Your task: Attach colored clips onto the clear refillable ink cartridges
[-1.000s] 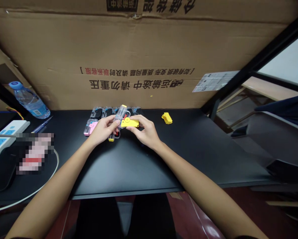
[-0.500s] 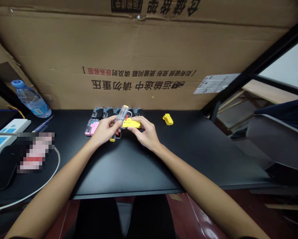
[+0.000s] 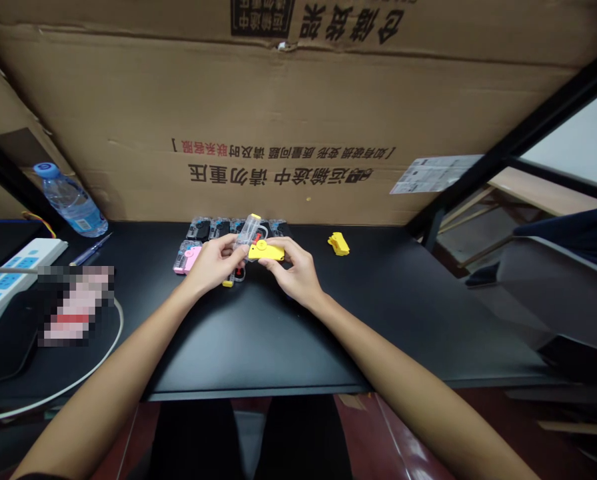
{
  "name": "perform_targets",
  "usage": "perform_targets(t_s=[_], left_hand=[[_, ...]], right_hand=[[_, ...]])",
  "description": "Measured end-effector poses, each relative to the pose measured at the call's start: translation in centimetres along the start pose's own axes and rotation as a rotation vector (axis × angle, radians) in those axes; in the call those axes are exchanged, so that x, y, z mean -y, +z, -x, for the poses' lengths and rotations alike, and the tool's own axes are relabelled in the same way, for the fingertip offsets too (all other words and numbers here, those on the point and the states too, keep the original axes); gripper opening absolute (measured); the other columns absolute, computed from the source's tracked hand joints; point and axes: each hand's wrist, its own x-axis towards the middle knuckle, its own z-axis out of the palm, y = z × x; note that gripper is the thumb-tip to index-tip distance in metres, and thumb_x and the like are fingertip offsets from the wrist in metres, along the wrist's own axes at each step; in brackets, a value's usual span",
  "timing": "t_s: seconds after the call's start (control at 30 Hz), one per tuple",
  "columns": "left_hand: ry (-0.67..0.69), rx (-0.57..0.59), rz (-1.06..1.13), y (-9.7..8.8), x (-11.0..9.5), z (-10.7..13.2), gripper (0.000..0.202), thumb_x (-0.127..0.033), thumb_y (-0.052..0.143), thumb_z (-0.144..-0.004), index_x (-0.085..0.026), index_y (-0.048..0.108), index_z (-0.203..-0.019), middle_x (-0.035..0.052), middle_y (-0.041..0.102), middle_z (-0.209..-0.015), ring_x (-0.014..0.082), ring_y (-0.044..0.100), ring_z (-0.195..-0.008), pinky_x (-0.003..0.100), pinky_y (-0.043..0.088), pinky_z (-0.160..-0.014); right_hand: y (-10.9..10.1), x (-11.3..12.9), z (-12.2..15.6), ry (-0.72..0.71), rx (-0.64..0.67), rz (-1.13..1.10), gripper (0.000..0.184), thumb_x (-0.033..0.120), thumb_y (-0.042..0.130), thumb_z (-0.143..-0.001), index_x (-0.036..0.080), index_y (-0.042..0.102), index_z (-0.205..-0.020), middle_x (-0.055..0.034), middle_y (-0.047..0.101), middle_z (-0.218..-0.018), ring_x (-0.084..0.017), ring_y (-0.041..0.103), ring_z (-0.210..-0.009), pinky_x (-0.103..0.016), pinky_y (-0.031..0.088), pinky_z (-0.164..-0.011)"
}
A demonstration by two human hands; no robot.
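My left hand (image 3: 215, 265) is closed around a clear plastic case (image 3: 249, 231) with a yellow end and a loop at its side. Against the lower right of that case lies a yellow plastic piece (image 3: 268, 252) with a round knob, pinched in the fingers of my right hand (image 3: 295, 272). Behind and below the hands, several clear and black cases (image 3: 198, 229) stand in a row by the cardboard. A pink and clear case (image 3: 186, 257) sits left of my left hand. Another yellow-ended case (image 3: 228, 283) is partly hidden beneath the hands.
Loose yellow parts (image 3: 338, 244) lie on the black table (image 3: 258, 353) to the right. At the left are a water bottle (image 3: 73, 203), a pen (image 3: 91, 251), a white power strip (image 3: 18, 280) and a looping white cable (image 3: 120, 327). A cardboard sheet (image 3: 288, 107) rises at the back.
The view has shifted slightly. Both hands keep their grip, with the clear case and yellow piece held together in nearly the same pose.
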Motion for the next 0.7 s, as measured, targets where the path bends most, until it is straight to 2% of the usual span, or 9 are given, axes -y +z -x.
perform_targets(t_s=[0.27, 0.43, 0.57, 0.7], left_hand=[[-0.092, 0.039, 0.121, -0.3, 0.0, 0.0, 0.044, -0.047, 0.088, -0.081, -0.013, 0.077, -0.107, 0.0057, 0.077, -0.081, 0.0145, 0.071, -0.065, 0.026, 0.059, -0.065], [-0.126, 0.062, 0.137, -0.1, -0.1, 0.0, 0.047, -0.05, 0.089, -0.079, -0.014, 0.077, -0.106, 0.0052, 0.076, -0.081, 0.0144, 0.071, -0.066, 0.027, 0.06, -0.067], [-0.103, 0.061, 0.125, -0.2, -0.1, -0.1, 0.051, -0.058, 0.086, -0.081, -0.013, 0.077, -0.105, 0.0055, 0.076, -0.08, 0.0148, 0.07, -0.068, 0.028, 0.061, -0.07], [-0.077, 0.057, 0.107, -0.3, 0.0, -0.2, 0.055, -0.062, 0.084, -0.082, -0.014, 0.078, -0.107, 0.0059, 0.076, -0.081, 0.0151, 0.07, -0.069, 0.028, 0.06, -0.071]], right_hand=[[0.0, -0.7, -0.1, 0.21, 0.022, -0.179, 0.037, 0.046, 0.081, -0.094, 0.023, 0.072, -0.121, -0.0074, 0.078, -0.107, -0.02, 0.073, -0.079, -0.033, 0.064, -0.067], [-0.9, -0.9, -0.7, 0.113, 0.047, -0.135, 0.036, 0.047, 0.083, -0.093, 0.022, 0.074, -0.118, -0.0108, 0.077, -0.117, -0.025, 0.075, -0.101, -0.036, 0.064, -0.076], [-1.5, -0.8, -1.0, 0.053, 0.095, -0.113, 0.034, 0.047, 0.082, -0.095, 0.023, 0.075, -0.117, -0.0114, 0.077, -0.12, -0.026, 0.076, -0.104, -0.039, 0.065, -0.081], [-1.7, -0.9, -1.2, 0.059, 0.092, -0.145, 0.035, 0.049, 0.082, -0.094, 0.024, 0.075, -0.116, -0.011, 0.077, -0.12, -0.027, 0.076, -0.105, -0.04, 0.066, -0.082]])
